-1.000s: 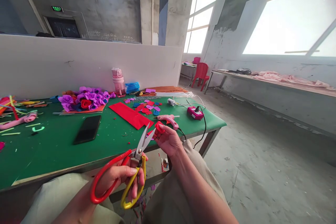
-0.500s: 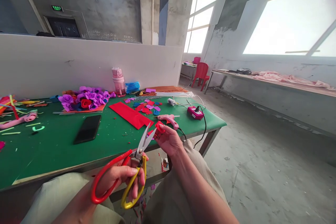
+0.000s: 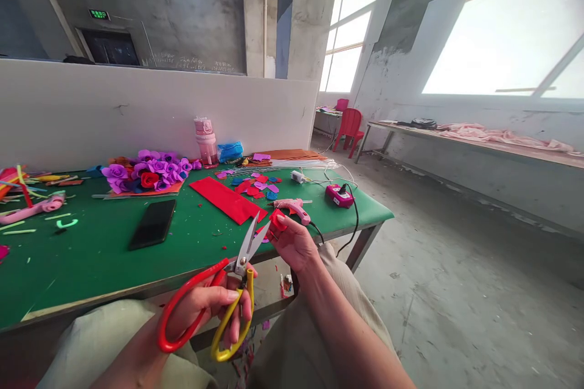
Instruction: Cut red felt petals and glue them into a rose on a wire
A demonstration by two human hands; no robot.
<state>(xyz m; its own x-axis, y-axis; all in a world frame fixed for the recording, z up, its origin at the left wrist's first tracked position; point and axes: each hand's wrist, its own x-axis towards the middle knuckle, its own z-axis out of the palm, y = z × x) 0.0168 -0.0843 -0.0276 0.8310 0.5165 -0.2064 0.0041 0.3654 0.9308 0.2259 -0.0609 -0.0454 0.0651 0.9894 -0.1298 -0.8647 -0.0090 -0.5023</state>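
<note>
In my left hand (image 3: pixel 214 304) is a pair of scissors (image 3: pixel 244 261) with one red and one yellow handle. Their blades stand apart and point up toward the table edge. My right hand (image 3: pixel 294 243) pinches a small piece of red paper (image 3: pixel 277 220), close to the right blade tip. Just behind that hand lies a pink glue gun (image 3: pixel 294 209). A long red paper strip (image 3: pixel 228 199) rests on the green table (image 3: pixel 104 261), left of the blades. Beyond it are scattered red, purple and blue cut pieces (image 3: pixel 255 186).
Toward the back stand a bunch of purple paper flowers (image 3: pixel 146 170) and a pink bottle (image 3: pixel 207 143). A black phone (image 3: pixel 152 225) lies at the left. A magenta power socket (image 3: pixel 339 196) with cables sits near the right edge. Paper scraps (image 3: pixel 249 352) litter the floor below.
Almost nothing differs. The scissors' blades sit slightly to the left and less close to the red paper piece; both hands keep their hold.
</note>
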